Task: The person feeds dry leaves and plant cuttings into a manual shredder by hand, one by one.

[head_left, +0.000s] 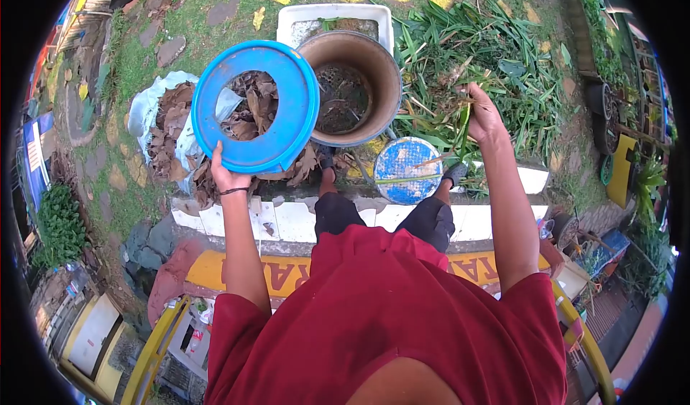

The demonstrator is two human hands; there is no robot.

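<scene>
My left hand (224, 169) grips the near rim of a blue plastic bowl (287, 96) that is tilted up toward me and holds dry brown leaves (251, 103). Right beside it stands a round brown pot (374, 60) with dark soil and plant scraps inside. My right hand (483, 114) is closed on a bunch of long green leaves (460, 96), lifted over the pile of cut greenery (496, 53) to the right of the pot.
A white sack of dry leaves (162, 121) lies left of the bowl. A white rectangular planter (334, 15) sits behind the pot. A blue round lid (407, 169) rests by my feet. I stand on a white-painted kerb (287, 222).
</scene>
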